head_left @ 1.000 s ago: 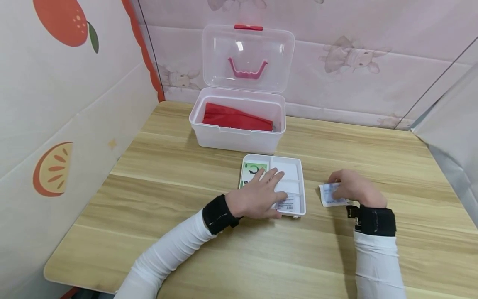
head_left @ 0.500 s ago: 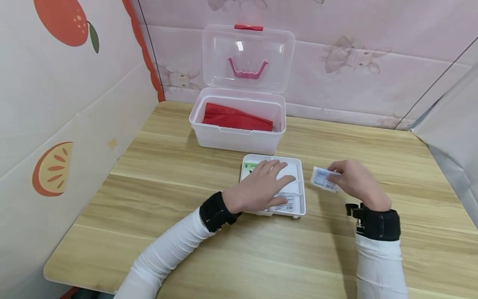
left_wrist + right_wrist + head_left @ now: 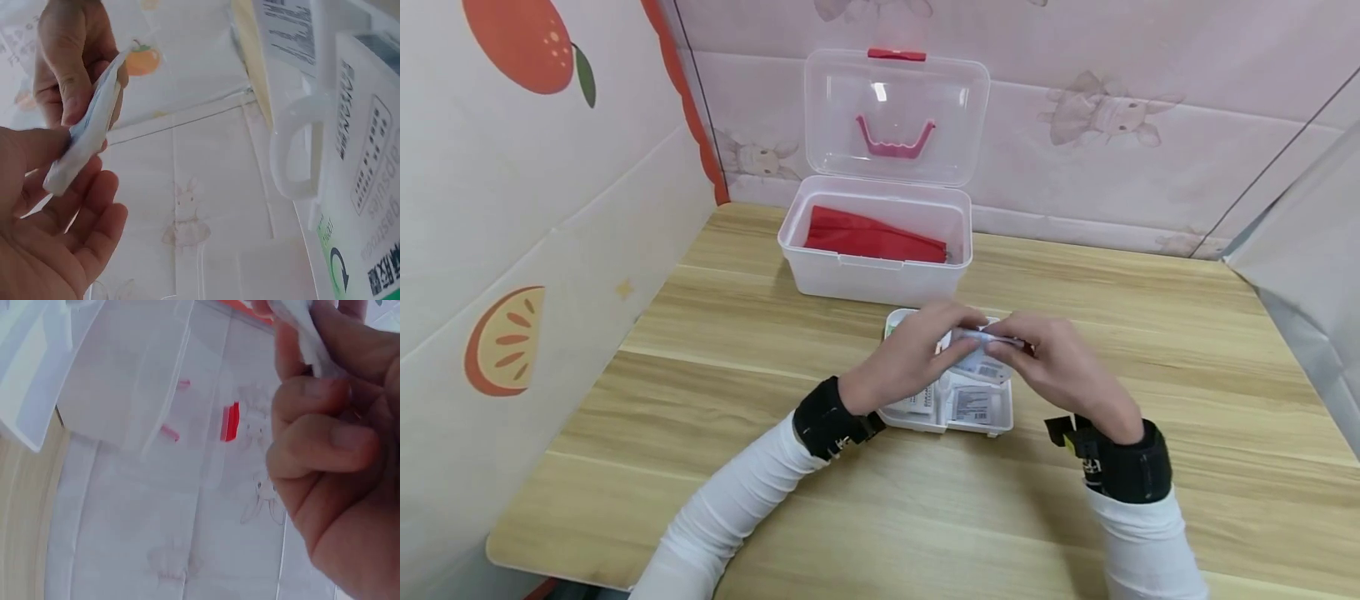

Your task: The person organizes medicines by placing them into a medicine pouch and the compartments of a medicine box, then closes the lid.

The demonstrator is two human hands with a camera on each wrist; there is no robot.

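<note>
A small flat white-and-blue packet [image 3: 988,367] is held in the air over a white compartmented tray [image 3: 1009,415]. My left hand [image 3: 906,354] pinches its left end between thumb and fingers. The right hand [image 3: 1067,362] pinches the other end. In the left wrist view the packet [image 3: 90,134] is seen nearly edge-on between both hands. Below them, a white-and-green capsule box [image 3: 369,144] lies in the tray's left compartment. Another printed packet [image 3: 972,406] lies in the front right compartment. The hands hide much of the tray's back part.
Behind the tray stands a clear plastic box [image 3: 872,283] with its lid [image 3: 898,92] raised and a pink handle on it. A red pouch [image 3: 872,236] lies inside. Wood-grain table [image 3: 737,350] surrounds them, with printed fabric walls behind and at the left.
The right hand has lifted the packet from the table and brought it left over the tray. My left hand has risen off the tray and taken hold of the packet's other end.
</note>
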